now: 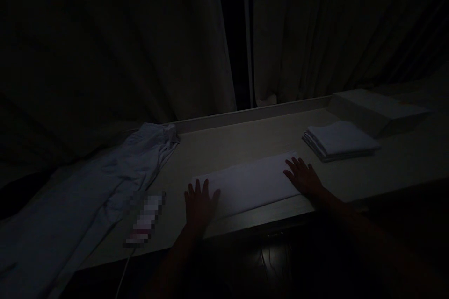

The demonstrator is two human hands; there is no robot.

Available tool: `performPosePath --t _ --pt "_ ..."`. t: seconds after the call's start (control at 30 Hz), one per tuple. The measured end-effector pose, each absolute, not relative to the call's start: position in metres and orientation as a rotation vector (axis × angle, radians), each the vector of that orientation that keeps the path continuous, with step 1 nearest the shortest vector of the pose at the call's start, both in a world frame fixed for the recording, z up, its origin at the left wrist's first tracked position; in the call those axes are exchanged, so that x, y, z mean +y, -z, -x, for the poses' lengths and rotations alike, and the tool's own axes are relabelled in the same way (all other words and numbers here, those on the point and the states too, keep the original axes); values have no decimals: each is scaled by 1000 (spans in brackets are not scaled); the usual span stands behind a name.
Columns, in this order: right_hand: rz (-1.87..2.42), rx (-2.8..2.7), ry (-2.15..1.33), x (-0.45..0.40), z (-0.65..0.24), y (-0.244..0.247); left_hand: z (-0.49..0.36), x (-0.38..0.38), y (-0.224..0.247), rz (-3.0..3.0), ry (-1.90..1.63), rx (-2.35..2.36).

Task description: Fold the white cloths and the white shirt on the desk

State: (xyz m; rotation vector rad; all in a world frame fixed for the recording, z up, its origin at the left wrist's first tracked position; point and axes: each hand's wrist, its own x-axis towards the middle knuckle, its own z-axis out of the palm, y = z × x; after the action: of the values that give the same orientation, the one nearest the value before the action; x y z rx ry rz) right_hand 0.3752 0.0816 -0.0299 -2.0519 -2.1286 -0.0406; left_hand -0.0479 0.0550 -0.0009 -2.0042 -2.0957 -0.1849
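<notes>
A white folded cloth (250, 183) lies flat as a long strip on the pale desktop (245, 138). My left hand (200, 203) rests at the strip's left end, fingers spread. At the opposite end, my right hand (302, 176) lies palm down with its fingers apart, touching the cloth. Beyond my right hand sits a stack of folded white cloths (342, 140). The room is very dark, so the cloth's exact kind cannot be made out.
To the left, a rumpled pale garment (115, 182) spreads over the desk. A blurred-out device (145, 219) with a white cable (124, 271) lies beside it. A pale box (375, 107) stands at the back right. Curtains (298, 32) hang behind the raised back edge.
</notes>
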Motion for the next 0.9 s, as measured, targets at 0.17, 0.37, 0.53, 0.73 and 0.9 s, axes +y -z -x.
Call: performPosePath --t 0.17,0.37,0.53,0.73,0.9 --pt "2050 -2120 44 82 -374 30 15 44 -24 2165 188 -1846" --pt "2075 -2116 23 82 -372 28 -84 36 -23 2567 361 -1547" --pt "2077 -2113 34 80 -371 30 -119 42 0 2588 431 -1681" --pt "2043 -2181 57 100 -374 26 -117 42 4 2553 482 -1693" --pt "2103 -2072 7 132 -374 30 -119 41 3 2548 443 -1686"
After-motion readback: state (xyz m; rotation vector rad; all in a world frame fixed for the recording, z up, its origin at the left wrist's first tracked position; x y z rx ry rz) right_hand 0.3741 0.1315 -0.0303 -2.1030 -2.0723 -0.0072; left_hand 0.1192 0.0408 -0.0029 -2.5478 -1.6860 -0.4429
